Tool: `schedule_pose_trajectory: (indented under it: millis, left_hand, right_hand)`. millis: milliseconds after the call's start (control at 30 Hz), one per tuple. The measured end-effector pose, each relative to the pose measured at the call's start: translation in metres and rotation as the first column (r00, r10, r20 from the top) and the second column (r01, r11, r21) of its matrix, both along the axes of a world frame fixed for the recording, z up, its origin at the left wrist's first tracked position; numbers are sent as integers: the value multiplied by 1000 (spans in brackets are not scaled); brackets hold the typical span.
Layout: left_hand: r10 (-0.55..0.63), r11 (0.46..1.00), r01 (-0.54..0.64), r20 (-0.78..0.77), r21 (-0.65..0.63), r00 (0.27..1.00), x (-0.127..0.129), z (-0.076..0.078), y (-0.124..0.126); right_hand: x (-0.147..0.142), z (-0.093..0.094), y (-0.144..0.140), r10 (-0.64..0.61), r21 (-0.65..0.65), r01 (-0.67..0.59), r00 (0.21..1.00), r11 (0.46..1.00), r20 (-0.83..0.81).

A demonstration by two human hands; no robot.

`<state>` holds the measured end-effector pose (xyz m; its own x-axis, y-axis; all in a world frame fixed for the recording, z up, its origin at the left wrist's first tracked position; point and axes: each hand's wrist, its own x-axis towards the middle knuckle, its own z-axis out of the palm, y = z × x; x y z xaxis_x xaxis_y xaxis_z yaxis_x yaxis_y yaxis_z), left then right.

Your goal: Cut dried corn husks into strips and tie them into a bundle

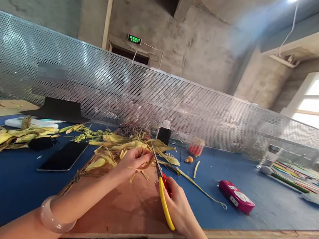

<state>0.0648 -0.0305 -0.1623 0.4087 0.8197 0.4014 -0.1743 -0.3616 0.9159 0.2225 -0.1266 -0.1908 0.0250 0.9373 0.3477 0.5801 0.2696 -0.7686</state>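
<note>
left hand: the left hand (133,159) rests over the brown board, fingers clenched on a strip of dried husk (142,167), a pale bangle (54,217) on its wrist.
right hand: the right hand (176,203) grasps the yellow-handled scissors (162,189), fingers wrapped round the handles.
scissors: the blades point up and away toward the left hand, tips just beside the held husk; whether the blades are parted is hard to tell.
husk pile: a heap of yellow-green husks (122,142) lies on the tabletop just beyond the hands, with more husks (3,137) spread to the far left.
board: a brown board (125,208) lies on the blue tabletop (268,202) under both hands.
phone: a dark phone (63,156) lies flat, left of the board.
pink box: a pink box (235,196) lies to the right of the right hand, well apart.
bottle: a dark bottle with a white cap (164,132) stands behind the pile, near the mesh screen (94,80).
small jar: a small jar with red contents (196,146) stands right of the bottle.
</note>
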Motion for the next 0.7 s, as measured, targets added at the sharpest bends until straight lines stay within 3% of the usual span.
schedule_pose_trajectory:
  millis: [500,700]
  left_hand:
    - [-10,1000,10,2,27,1000,0,-2,2]
    - [-64,997,65,28,-27,998,2,3,-4]
  right_hand:
    - [4,-5,5,-26,47,24,999,999,47]
    - [2,-1,-2,6,27,-6,1000,1000,-3]
